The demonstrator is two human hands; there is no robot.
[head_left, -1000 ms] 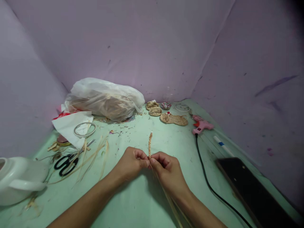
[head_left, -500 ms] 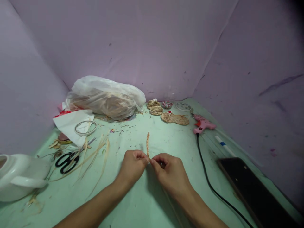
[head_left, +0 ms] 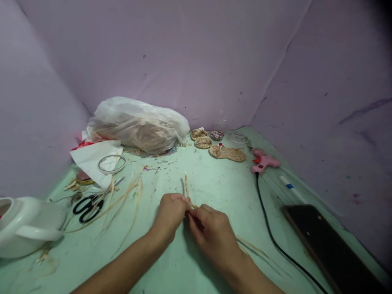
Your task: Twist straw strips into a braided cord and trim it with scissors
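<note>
A thin tan braid (head_left: 186,185) of plant fibre rises from between my hands above the table, its whitish tip pointing away from me. My left hand (head_left: 174,210) pinches the lower end of the braid with thumb and forefinger. Close against it, my right hand (head_left: 211,228) is closed on the loose fibre strands (head_left: 254,247), which trail out to the right behind my wrist. The exact hold of the right fingertips is partly hidden by the hand itself.
Black scissors (head_left: 88,207) and loose fibre strips (head_left: 122,200) lie left, near a white pitcher (head_left: 33,228). At the back sit a plastic bag (head_left: 141,122) and woven slipper-shaped pieces (head_left: 228,153). A pink glue gun (head_left: 263,160), its cord and a dark phone (head_left: 327,245) are right.
The braid's tip has swung slightly left. My right hand has turned and shifted a little left and down, and the loose strands now show to the right of its wrist.
</note>
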